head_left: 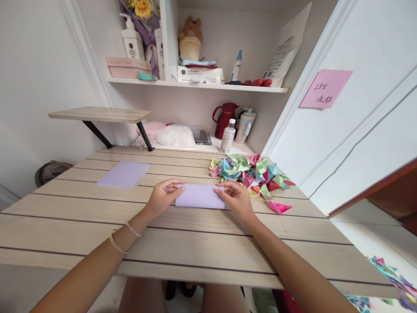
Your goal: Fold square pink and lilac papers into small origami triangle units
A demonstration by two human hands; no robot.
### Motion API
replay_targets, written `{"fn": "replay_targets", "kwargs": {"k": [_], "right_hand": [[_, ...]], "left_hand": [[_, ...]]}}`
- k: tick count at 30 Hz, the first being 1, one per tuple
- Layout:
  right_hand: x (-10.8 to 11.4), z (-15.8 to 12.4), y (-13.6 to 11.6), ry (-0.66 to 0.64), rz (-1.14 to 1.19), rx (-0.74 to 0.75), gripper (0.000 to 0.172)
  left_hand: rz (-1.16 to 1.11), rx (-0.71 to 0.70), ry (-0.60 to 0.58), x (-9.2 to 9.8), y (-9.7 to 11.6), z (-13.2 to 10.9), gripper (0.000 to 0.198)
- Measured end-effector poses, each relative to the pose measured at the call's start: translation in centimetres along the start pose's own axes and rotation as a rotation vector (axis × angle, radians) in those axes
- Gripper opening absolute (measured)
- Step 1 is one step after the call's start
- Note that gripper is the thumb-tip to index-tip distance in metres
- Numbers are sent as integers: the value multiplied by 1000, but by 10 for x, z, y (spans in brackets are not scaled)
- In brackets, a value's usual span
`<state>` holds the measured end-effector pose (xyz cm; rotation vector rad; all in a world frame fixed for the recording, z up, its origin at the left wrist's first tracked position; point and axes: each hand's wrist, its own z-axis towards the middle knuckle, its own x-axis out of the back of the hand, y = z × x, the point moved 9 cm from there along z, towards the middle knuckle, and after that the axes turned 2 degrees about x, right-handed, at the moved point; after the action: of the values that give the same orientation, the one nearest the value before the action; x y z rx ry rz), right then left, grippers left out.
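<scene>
One lavender sheet (199, 198) lies near the middle of the slatted tabletop (195, 250), right in front of you, its long sides running left to right. It looks doubled over, though you can't make out how many layers there are. Your left hand (165, 196) pinches its upper left corner, thumb on top, and your right hand (236, 199) grips the upper right corner the same way; both hands cover parts of the short edges, and some fingertips are hidden. To the left, well apart, sits a lavender paper stack (124, 174). Beyond your right hand is a heap of folded paper pieces (250, 171) in many colours, so overlapped that you can't count them, with a bright pink folded piece (279, 207) just nearer you. Behind the heap, a capped bottle (228, 137) partly hides the red jug (225, 119). Whatever the whitish plastic bag (176, 135) holds is hard to tell. At lower right, more coloured paper (387, 274) is cut off by the frame.
</scene>
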<state>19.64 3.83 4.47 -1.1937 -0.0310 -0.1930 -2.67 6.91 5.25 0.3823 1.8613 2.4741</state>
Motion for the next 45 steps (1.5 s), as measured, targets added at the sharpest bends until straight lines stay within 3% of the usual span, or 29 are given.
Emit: {"fn": "replay_targets", "kwargs": {"k": [18, 23, 27, 32, 40, 45], "right_hand": [[-2, 0, 1, -22, -4, -15, 31], [-3, 3, 18, -43, -19, -90, 36], [-5, 4, 38, -109, -82, -194, 39], [-9, 2, 50, -188, 1, -305, 43], [-4, 9, 27, -174, -222, -110, 28], [0, 10, 3, -84, -390, 92, 16]], "left_hand": [[36, -15, -4, 0, -1, 1, 25], [85, -5, -26, -3, -8, 3, 28], [113, 93, -72, -5, -23, 3, 35], [38, 190, -132, -9, -32, 3, 32], [122, 84, -90, -7, -22, 6, 17], [280, -149, -50, -7, 2, 4, 13]]}}
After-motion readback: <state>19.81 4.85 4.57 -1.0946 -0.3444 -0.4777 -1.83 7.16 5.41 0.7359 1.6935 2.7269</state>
